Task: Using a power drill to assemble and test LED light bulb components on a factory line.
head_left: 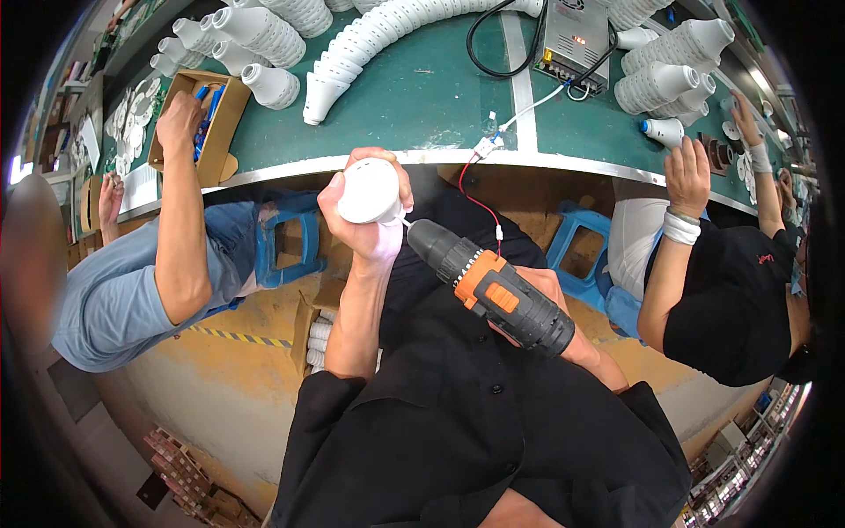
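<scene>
My left hand (374, 229) is closed around a white round plastic housing (370, 189), its smooth face turned up, just off the bench edge. In my right hand (550, 290), partly hidden behind the tool, is a black and orange cordless drill (493, 286). Its thin bit points up and left, with the tip right at the lower side of the housing by my left palm. Whether the tip touches a screw cannot be made out. A red wire (480, 204) hangs from the bench edge down behind the drill.
On the green bench (422, 106) lie a long curved row of nested white cups (352, 57), stacked cups (673, 84), a metal power supply (572, 44) with cables, and a cardboard box (220, 132) of blue parts. Co-workers sit left (150, 299) and right (731, 290), near blue stools (295, 239).
</scene>
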Available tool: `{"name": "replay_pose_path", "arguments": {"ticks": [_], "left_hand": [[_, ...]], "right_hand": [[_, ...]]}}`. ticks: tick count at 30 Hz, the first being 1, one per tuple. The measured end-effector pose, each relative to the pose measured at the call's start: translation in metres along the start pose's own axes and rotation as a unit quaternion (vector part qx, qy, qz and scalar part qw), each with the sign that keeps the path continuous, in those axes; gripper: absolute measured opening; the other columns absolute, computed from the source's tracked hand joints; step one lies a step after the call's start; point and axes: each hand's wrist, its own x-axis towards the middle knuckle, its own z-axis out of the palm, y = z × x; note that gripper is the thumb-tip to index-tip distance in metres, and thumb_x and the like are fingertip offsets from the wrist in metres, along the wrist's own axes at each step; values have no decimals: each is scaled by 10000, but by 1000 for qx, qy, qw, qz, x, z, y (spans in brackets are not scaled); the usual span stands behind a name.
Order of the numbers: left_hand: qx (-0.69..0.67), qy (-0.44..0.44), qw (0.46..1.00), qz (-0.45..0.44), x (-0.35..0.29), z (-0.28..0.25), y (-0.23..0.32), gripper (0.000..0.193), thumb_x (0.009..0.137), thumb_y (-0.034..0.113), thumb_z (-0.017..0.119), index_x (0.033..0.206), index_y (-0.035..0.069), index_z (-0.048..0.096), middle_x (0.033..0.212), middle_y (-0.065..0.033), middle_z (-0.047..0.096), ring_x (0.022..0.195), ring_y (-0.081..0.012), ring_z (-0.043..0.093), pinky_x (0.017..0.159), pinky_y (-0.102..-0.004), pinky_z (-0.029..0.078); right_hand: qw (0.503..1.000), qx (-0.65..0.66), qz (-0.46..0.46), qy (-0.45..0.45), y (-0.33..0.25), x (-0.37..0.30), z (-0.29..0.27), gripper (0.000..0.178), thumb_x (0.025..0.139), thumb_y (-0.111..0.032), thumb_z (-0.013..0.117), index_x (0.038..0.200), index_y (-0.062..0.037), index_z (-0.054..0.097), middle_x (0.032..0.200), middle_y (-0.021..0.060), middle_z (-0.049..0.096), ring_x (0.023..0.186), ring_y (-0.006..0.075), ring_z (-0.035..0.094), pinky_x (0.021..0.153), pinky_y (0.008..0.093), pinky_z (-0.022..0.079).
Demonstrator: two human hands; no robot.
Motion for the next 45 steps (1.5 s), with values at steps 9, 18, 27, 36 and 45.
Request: {"name": "replay_pose_path", "arguments": {"ticks": [9, 18, 27, 36, 45], "left_hand": [[-6, -13, 1000, -4, 2, -1, 0, 536, 941, 436, 318, 1060, -21, 574, 654, -153, 519, 550, -203, 457, 514, -317, 417], [13, 32, 999, -2, -1, 11, -1, 556, 928, 461, 335, 1054, -29, 562, 701, -165, 545, 606, -217, 508, 530, -324, 422], [12, 39, 999, 0, -9, 0, -5, 590, 932, 443, 326, 1113, -67, 561, 709, -167, 530, 601, -238, 498, 543, -343, 422], [-17, 22, 1000, -10, -5, 8, 1, 509, 945, 426, 365, 1082, -29, 547, 771, -121, 487, 639, -210, 473, 560, -309, 417], [9, -21, 1000, 13, -2, 6, 0, 488, 949, 405, 390, 1094, -33, 549, 814, -110, 494, 667, -176, 461, 584, -292, 422]], "right_hand": [[1000, -10, -8, 6, -3, 4, 1, 314, 652, -79, 777, 914, -27, 614, 784, 109, 608, 651, 314, 636, 604, 338, 527], [1000, -20, -18, 9, 2, 5, 0, 333, 645, -72, 778, 935, -23, 621, 800, 107, 624, 669, 330, 640, 617, 337, 537], [991, 125, 41, 26, 6, 7, 6, 229, 778, -157, 731, 935, -34, 619, 776, 149, 625, 726, 373, 653, 629, 394, 500], [995, 63, 35, 64, -9, 2, 4, 221, 740, -149, 722, 817, -31, 552, 720, 168, 624, 705, 389, 648, 600, 437, 492], [996, 58, 44, 57, -11, -2, 4, 244, 704, -134, 732, 853, -22, 574, 709, 176, 634, 716, 388, 660, 618, 443, 500]]}}
